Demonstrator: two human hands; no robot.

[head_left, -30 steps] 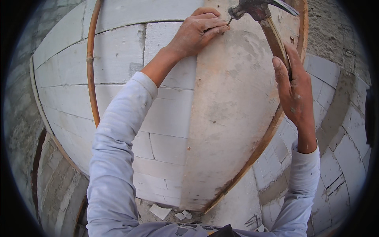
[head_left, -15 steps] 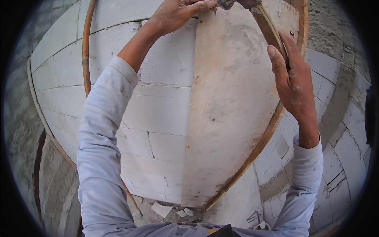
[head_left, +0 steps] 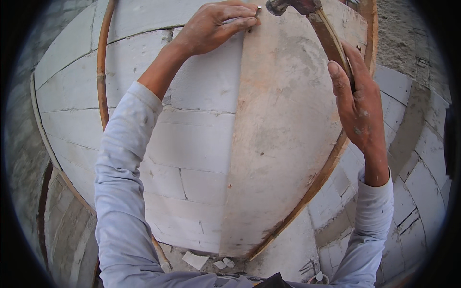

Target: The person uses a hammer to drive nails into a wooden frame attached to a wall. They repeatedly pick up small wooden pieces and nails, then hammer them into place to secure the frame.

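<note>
My left hand (head_left: 218,25) is closed in a pinch at the upper left edge of a tall wooden board (head_left: 283,110). Between its fingertips is a nail (head_left: 259,7), of which only the shiny head end shows. My right hand (head_left: 357,98) grips the handle of a hammer (head_left: 331,41). The hammer's dark metal head is raised to the right of the nail, apart from it. The board lies against a wall of white blocks (head_left: 192,137).
A bamboo pole (head_left: 102,62) leans on the wall at left. Along the board's right side runs a wooden batten (head_left: 312,192). Broken block pieces (head_left: 195,259) lie on the floor below. More blockwork (head_left: 418,187) with grey mortar stands at right.
Both hands and the hammer appear slightly lower in the picture, along with the board and wall. The nail's head and more of the hammer head now show.
</note>
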